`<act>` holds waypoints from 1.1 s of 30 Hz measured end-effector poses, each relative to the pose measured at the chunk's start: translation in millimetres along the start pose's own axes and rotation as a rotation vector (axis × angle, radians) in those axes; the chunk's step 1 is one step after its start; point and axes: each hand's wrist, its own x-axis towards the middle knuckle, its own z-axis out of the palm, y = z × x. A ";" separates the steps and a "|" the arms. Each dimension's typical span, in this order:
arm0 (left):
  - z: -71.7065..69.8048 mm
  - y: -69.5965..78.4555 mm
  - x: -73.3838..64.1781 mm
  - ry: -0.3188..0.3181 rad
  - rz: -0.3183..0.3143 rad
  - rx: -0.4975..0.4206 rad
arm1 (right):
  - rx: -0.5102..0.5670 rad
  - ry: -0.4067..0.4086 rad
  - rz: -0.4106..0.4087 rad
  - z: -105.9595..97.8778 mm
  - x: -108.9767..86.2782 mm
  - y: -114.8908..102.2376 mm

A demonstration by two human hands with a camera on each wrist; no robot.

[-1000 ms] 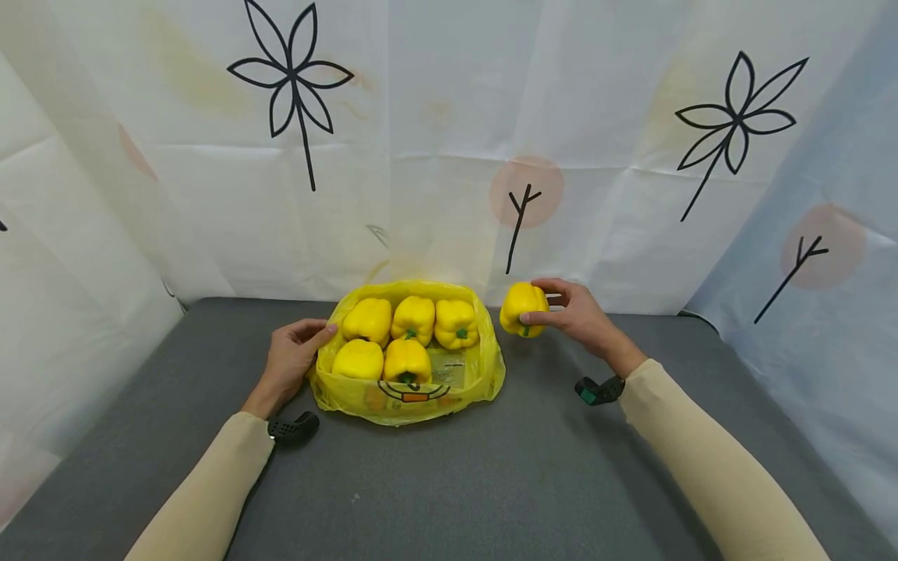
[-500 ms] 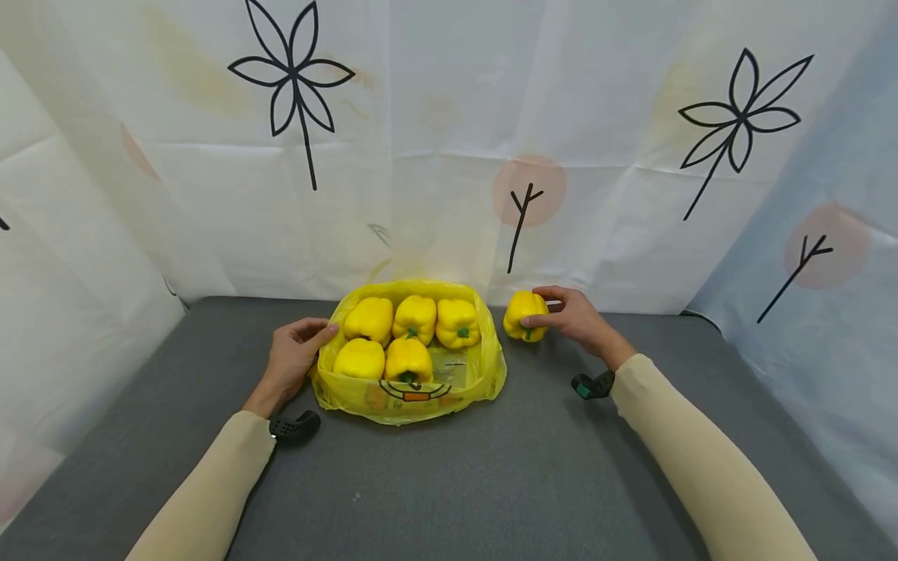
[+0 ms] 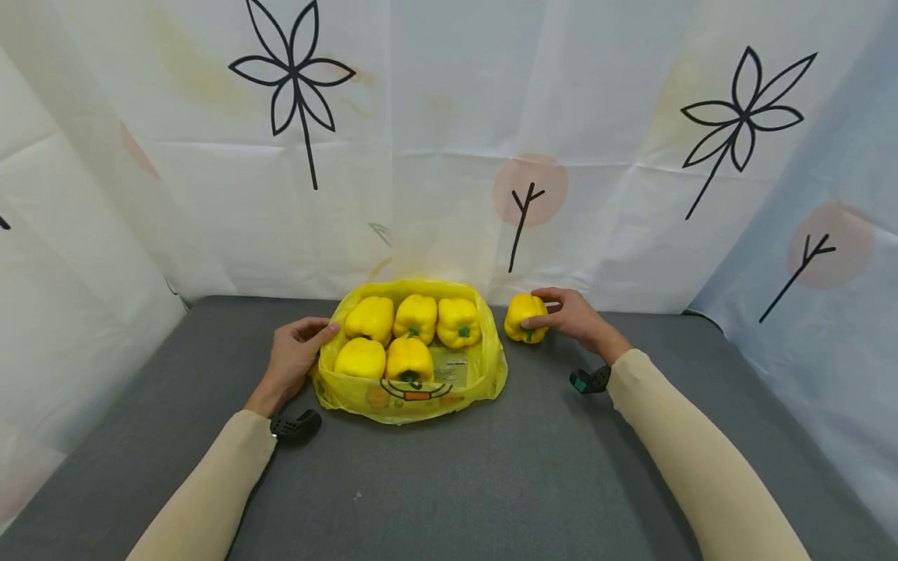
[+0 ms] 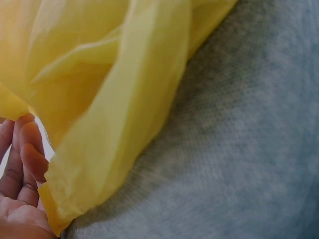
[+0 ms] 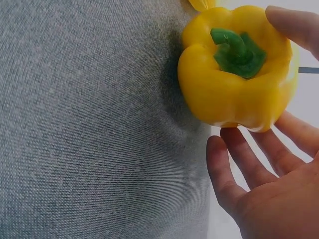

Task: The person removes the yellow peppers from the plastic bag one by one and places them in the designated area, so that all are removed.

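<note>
A yellow plastic bag, its mouth spread wide, stands towards the back of the grey table. Several yellow bell peppers lie inside it in two rows, with a gap at the front right. My left hand pinches the bag's left rim between thumb and fingers; the left wrist view shows the yellow film beside those fingers. To the right of the bag, my right hand holds another yellow bell pepper, thumb on one side and fingertips on the other. Its green stem faces the wrist camera. The pepper is at or just above the tabletop.
The grey tabletop stretches in front of the bag. Behind it hangs a white curtain with plant drawings, close to the pepper and the bag. Dark wrist devices sit at both cuffs.
My right hand has lowered the bell pepper slightly towards the tabletop, to the right of the bag. My left hand and the bag have stayed in place.
</note>
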 end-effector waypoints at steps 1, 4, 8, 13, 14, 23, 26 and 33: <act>0.0 0.0 0.1 0.000 -0.001 0.002 | 0.000 -0.001 0.001 -0.2 0.2 0.4; 0.0 -0.5 0.2 0.003 -0.001 0.008 | 0.002 -0.008 0.003 -0.5 0.4 1.4; 0.4 -1.0 0.2 0.003 0.006 0.014 | 0.012 -0.014 0.001 -0.2 1.2 2.8; 0.1 -0.7 -0.1 0.000 0.011 0.015 | 0.022 -0.022 -0.002 0.5 2.6 3.7; 0.1 -0.7 0.0 0.001 0.012 0.013 | 0.023 -0.024 -0.004 0.7 2.8 3.6; -0.2 -1.0 -0.2 0.001 0.008 0.013 | 0.027 -0.033 -0.011 1.3 3.7 3.4; 0.0 -0.5 -0.2 0.005 0.002 0.016 | 0.036 -0.035 -0.015 1.0 3.5 3.5; -0.1 0.0 0.7 0.001 0.003 0.013 | 0.045 -0.032 -0.011 0.2 3.7 4.6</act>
